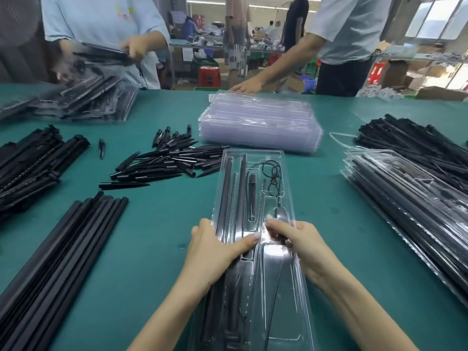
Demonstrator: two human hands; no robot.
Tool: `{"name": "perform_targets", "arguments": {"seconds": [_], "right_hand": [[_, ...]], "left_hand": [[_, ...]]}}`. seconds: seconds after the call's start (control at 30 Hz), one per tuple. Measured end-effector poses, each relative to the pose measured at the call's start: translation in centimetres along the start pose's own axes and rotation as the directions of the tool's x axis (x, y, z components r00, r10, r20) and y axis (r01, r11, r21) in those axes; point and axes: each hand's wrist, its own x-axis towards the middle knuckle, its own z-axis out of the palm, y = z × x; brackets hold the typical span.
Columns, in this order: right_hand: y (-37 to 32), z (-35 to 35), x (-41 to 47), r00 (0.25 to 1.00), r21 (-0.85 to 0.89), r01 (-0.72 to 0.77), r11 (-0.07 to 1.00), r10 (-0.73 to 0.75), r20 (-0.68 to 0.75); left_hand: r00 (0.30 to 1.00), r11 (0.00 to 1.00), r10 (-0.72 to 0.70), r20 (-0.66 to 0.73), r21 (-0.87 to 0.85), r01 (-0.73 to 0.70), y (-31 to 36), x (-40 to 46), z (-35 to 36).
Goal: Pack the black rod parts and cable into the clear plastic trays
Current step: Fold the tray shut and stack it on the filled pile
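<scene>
Tray: the clear plastic tray (pixel 253 158) lay lengthwise on the green table (pixel 164 224) straight in front of us, its near end running out of view at the bottom edge.
Rods: we saw long black rods (pixel 225 188) bedded in the tray's left channels, with a shorter pointed piece (pixel 252 184) in a middle slot.
Cable: the thin black cable (pixel 272 173) sat coiled in the far right pocket, and its lead ran down the right side of the tray toward us.
Left hand: our left hand (pixel 215 247) rested on the tray's left edge, fingers over the outer rim and the thumb stretched flat across the rods, pressing down.
Right hand: our right hand (pixel 296 239) curled its fingers round a black part on the cable's line, in the right half of the tray.
Nearby stock: a stack of empty trays (pixel 258 122) stood just beyond; loose black spikes (pixel 167 160) lay to the far left, a bundle of long rods (pixel 58 262) near left, and filled trays (pixel 410 198) to the right.
Others: two people stood at the far side of the table, one with a hand (pixel 243 86) on it.
</scene>
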Motion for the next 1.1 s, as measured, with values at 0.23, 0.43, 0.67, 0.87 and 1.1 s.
{"name": "perform_targets", "arguments": {"seconds": [0.23,0.43,0.67,0.87,1.1], "right_hand": [[-0.3,0.0,0.0,0.994,0.027,-0.106,0.994,0.105,0.036],[-0.1,-0.1,-0.1,0.995,-0.154,-0.083,0.985,0.073,-0.069],[-0.3,-0.5,-0.3,0.999,-0.129,-0.016,0.991,0.011,-0.042],[0.0,-0.4,-0.3,0.998,-0.100,0.003,0.995,-0.009,-0.057],[0.6,0.1,-0.2,0.997,-0.049,0.021,0.999,-0.025,-0.076]], "left_hand": [[1.000,1.000,-0.011,0.013,0.008,0.011,-0.3,-0.1,-0.2],[1.000,0.999,-0.013,0.025,0.033,0.012,0.2,-0.7,0.5],[0.999,0.999,0.005,0.035,0.037,-0.006,0.6,-0.8,0.2],[0.999,0.999,0.011,0.036,0.045,-0.012,0.7,-1.1,0.1],[1.000,1.000,0.016,0.007,0.025,-0.016,0.7,-1.2,0.1]]}}
